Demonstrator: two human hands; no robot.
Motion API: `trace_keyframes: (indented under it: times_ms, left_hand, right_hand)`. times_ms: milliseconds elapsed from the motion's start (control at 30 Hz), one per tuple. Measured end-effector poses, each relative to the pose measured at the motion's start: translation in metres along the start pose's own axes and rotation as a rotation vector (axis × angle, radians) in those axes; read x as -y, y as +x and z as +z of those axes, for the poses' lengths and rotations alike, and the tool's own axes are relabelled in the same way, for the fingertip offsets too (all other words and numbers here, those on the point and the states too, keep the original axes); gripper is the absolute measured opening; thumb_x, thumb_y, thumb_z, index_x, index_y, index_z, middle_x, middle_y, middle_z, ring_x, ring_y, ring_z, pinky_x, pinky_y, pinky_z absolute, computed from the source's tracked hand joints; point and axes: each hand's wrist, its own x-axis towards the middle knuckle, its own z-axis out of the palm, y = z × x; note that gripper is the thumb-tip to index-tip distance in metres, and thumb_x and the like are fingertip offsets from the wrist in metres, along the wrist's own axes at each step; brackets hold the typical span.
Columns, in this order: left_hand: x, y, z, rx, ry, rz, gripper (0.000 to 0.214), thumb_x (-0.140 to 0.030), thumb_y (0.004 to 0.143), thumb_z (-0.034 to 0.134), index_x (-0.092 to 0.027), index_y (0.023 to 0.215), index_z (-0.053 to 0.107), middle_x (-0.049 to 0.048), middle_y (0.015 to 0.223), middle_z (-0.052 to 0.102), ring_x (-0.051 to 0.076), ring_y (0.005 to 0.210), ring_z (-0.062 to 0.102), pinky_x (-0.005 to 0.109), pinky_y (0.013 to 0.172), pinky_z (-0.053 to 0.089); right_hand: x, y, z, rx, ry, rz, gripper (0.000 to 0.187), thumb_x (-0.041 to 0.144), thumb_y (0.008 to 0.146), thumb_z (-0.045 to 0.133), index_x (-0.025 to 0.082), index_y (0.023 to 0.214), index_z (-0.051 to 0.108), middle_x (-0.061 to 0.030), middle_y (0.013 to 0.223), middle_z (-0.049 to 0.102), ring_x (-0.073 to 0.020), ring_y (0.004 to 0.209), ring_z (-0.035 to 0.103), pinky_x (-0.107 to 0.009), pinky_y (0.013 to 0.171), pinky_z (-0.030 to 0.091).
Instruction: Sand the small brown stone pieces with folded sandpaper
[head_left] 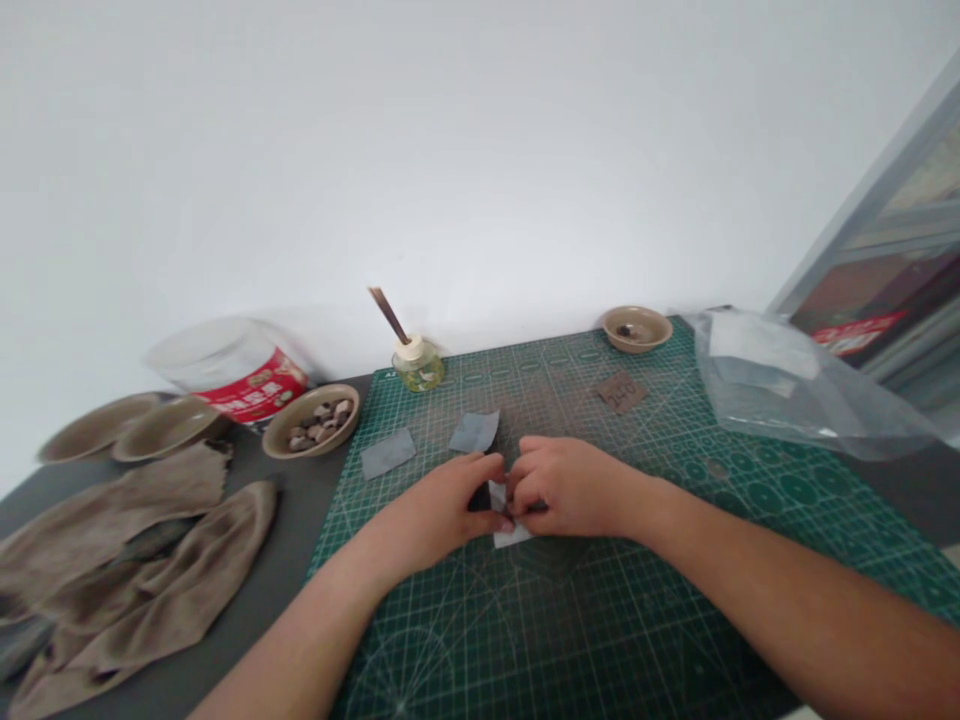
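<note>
While a small pale sheet (511, 538) sits over the green mat (600, 630), the left hand (454, 500) pinches it, the right hand (562, 487) curls against it, its grip unclear, with two grey sheets (474, 432) just beyond and a bowl (271, 438) of stones (322, 425) leftward.

place: craft workspace | signs: gridded cutting mat (637, 620), bowl (276, 440) of stones (322, 425), reed diffuser (421, 372) | home or workshop: unclear
</note>
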Motion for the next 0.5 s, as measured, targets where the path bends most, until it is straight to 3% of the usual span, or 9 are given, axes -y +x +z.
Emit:
trace_keyframes:
  times_ms: [133, 300, 500]
  left_hand:
    - [-0.0028, 0.0005, -0.0018, 0.004, 0.01, -0.007, 0.023, -0.038, 0.077, 0.068, -0.022, 0.09, 0.058, 0.0003, 0.093, 0.062, 0.022, 0.089, 0.056, 0.028, 0.068, 0.037]
    - [-0.0032, 0.0016, -0.0016, 0.009, 0.009, -0.024, 0.024, -0.04, 0.076, 0.068, -0.022, 0.09, 0.059, 0.0007, 0.092, 0.062, 0.022, 0.089, 0.057, 0.028, 0.068, 0.037]
    - [-0.0024, 0.0009, -0.0007, -0.012, 0.009, -0.014, 0.024, -0.038, 0.076, 0.069, -0.023, 0.091, 0.059, 0.0004, 0.093, 0.062, 0.021, 0.087, 0.057, 0.027, 0.067, 0.036]
  right_hand:
    - [-0.0027, -0.0014, -0.0015, 0.039, 0.017, 0.014, 0.007, 0.025, 0.081, 0.07, 0.022, 0.079, 0.076, 0.0004, 0.081, 0.072, -0.0169, 0.076, 0.05, -0.031, 0.074, 0.037]
    - [-0.0033, 0.0015, -0.0007, -0.004, -0.006, 0.03, 0.011, 0.027, 0.084, 0.068, 0.02, 0.082, 0.076, -0.0017, 0.085, 0.072, -0.018, 0.079, 0.051, -0.032, 0.077, 0.038]
    - [-0.005, -0.0072, -0.0099, 0.068, 0.059, 0.057, 0.004, 0.025, 0.077, 0.072, 0.023, 0.077, 0.076, 0.0012, 0.082, 0.072, -0.0165, 0.075, 0.052, -0.032, 0.079, 0.038]
